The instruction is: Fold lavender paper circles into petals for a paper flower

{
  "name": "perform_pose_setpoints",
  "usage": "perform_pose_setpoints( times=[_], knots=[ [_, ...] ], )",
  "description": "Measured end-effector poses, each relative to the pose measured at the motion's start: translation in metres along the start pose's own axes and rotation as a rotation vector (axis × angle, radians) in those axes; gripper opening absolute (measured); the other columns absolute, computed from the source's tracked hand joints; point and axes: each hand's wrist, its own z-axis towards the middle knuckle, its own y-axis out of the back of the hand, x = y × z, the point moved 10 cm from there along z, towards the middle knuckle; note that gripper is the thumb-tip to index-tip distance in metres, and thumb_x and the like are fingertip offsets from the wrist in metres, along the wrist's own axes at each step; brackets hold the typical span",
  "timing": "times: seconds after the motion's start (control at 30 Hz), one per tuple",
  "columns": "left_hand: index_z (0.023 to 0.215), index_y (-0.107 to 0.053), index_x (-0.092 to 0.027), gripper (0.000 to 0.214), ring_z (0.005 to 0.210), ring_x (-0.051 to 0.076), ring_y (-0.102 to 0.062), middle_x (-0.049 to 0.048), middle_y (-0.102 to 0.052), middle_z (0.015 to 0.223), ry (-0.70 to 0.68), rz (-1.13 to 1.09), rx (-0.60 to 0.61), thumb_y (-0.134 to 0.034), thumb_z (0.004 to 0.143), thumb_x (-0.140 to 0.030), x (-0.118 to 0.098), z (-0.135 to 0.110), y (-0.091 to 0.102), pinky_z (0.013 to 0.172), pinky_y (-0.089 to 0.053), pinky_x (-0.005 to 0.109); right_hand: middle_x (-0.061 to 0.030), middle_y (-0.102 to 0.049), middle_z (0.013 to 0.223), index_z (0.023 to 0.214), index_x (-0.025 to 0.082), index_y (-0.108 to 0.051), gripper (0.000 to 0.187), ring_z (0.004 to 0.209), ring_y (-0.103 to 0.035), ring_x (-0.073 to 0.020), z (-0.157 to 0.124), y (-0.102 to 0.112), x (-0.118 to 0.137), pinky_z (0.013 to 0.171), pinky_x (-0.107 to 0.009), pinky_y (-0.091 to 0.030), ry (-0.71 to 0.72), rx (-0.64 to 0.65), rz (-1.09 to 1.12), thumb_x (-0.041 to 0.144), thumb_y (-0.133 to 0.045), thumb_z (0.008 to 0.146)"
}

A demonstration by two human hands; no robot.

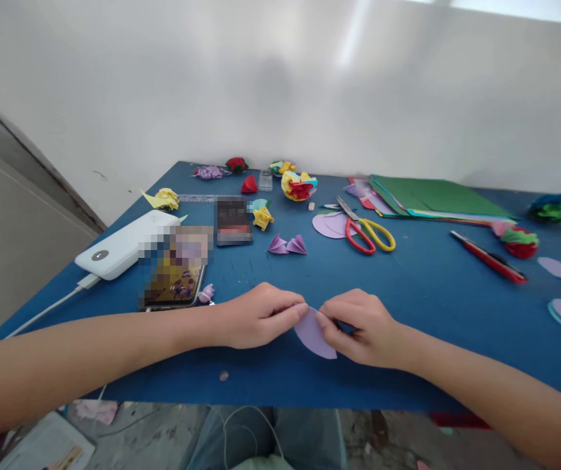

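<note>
Both my hands meet near the front edge of the blue table (432, 294) on a folded piece of purple paper (314, 336). My left hand (256, 316) pinches its upper left edge with closed fingers. My right hand (359, 324) pinches the right side, fingers curled over the paper. The paper lies partly flat on the table, with its rounded lower edge showing between the hands.
Two folded purple cones (287, 245) lie behind my hands. Red-and-yellow scissors (366, 232) rest on purple paper circles. A phone (175, 274), a white power bank (124, 245), a stack of coloured paper (432, 199), a red cutter (488, 258) and several paper flowers surround them.
</note>
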Motion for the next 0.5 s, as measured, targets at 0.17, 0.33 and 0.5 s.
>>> perform_pose_setpoints(
  times=[0.17,0.33,0.5],
  knots=[
    [0.065,-0.039,-0.014,0.027,0.054,0.006,-0.035,-0.0051,-0.038,0.058,-0.033,0.071,-0.003,-0.032,0.091,-0.020,-0.0020,0.0006,-0.0009,0.054,-0.029,0.018,0.0018,-0.050,0.062,0.079,0.017,-0.051,0.008,0.055,-0.042,-0.0075,0.0041,-0.0063,-0.0068,0.054,-0.019,-0.032,-0.054,0.074,0.029,0.016,-0.044,0.084],
    [0.070,-0.044,-0.015,0.025,0.054,0.006,-0.036,-0.0046,-0.039,0.059,-0.045,0.134,-0.004,-0.033,0.091,-0.023,-0.0032,0.0006,-0.0026,0.055,-0.029,0.018,0.0028,-0.048,0.060,0.076,0.017,-0.050,0.009,0.053,-0.040,-0.0069,0.0041,-0.0018,-0.0041,0.053,-0.018,-0.031,-0.039,0.029,0.033,0.015,-0.045,0.084],
    [0.075,-0.050,-0.014,0.027,0.059,0.007,-0.041,-0.0020,-0.047,0.064,-0.059,0.182,-0.094,-0.032,0.091,-0.025,-0.0037,-0.0023,0.0033,0.058,-0.032,0.019,0.0027,-0.048,0.060,0.075,0.017,-0.049,0.013,0.053,-0.041,-0.0074,0.0047,-0.0095,-0.0091,0.053,-0.019,-0.031,-0.069,0.106,0.025,0.020,-0.043,0.086]
  ],
)
